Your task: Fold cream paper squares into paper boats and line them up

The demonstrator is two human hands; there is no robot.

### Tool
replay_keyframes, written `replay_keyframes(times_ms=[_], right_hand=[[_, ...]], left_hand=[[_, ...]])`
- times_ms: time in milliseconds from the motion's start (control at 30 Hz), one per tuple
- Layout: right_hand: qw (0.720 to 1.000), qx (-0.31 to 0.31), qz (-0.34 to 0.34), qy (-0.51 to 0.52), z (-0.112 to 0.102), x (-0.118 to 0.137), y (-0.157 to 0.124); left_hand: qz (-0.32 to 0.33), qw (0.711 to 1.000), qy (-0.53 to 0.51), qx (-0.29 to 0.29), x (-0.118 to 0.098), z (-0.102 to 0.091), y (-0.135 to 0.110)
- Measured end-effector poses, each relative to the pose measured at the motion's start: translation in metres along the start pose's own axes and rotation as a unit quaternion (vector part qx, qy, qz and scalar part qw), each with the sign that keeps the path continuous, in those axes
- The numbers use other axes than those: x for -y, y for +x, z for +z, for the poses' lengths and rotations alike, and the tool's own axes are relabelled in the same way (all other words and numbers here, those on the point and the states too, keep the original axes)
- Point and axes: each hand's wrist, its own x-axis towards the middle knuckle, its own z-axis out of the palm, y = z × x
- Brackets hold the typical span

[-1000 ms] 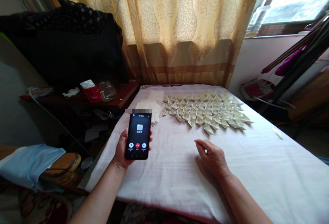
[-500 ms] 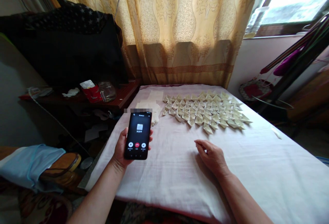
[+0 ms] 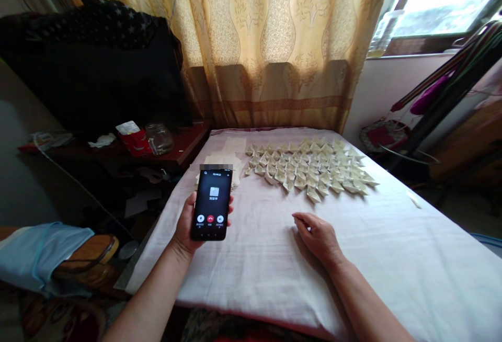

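Note:
My left hand (image 3: pixel 185 226) is wrapped around a smartphone (image 3: pixel 212 206), held upright above the near left part of the table. A dark call screen faces me, with a red hang-up button and two white round buttons. My right hand (image 3: pixel 319 237) rests on the white tablecloth (image 3: pixel 254 263) with its fingers curled together, and I see nothing in them. Beyond it stand rows of folded paper boats (image 3: pixel 309 167), cream coloured and packed closely together. Flat paper sheets (image 3: pixel 234 148) lie behind the phone, which partly hides them.
At the left, a dark red cabinet (image 3: pixel 184 154) bears a television (image 3: pixel 98 80), a red packet (image 3: pixel 135 138) and a glass jar (image 3: pixel 160 139). A patterned yellow curtain (image 3: pixel 266 28) hangs behind the table. A wooden stool (image 3: pixel 92 255) with a blue cloth stands at the lower left.
The whole view has shifted slightly, so the table and room sit a little further left. My left hand still holds the phone, and my right hand keeps its curled pose.

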Motion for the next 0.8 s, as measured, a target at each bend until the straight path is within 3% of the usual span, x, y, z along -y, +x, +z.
replay_keyframes(times_ms=[367, 467, 533, 600, 667, 733, 800], right_hand=[[1.000, 0.000, 0.006, 0.003, 0.004, -0.005, 0.001], [1.000, -0.003, 0.005, 0.002, 0.003, -0.005, 0.000], [1.000, -0.005, 0.004, 0.005, 0.003, -0.005, 0.000], [1.000, -0.004, 0.001, 0.008, 0.003, -0.005, 0.000], [1.000, 0.000, -0.002, 0.011, 0.003, -0.005, 0.001], [1.000, 0.005, -0.003, 0.011, 0.003, -0.005, 0.001], [1.000, 0.009, -0.004, 0.011, 0.003, -0.004, 0.001]], left_hand=[[0.020, 0.996, 0.076, -0.050, -0.009, 0.000, -0.004], [0.056, 0.982, 0.147, -0.107, -0.029, 0.005, -0.016], [0.073, 0.959, 0.212, -0.171, -0.053, 0.008, -0.030], [0.081, 0.915, 0.289, -0.269, -0.086, 0.008, -0.050], [0.073, 0.837, 0.392, -0.376, -0.123, 0.002, -0.075], [0.079, 0.720, 0.520, -0.452, -0.162, -0.011, -0.101], [0.057, 0.582, 0.642, -0.496, -0.195, -0.031, -0.127]])
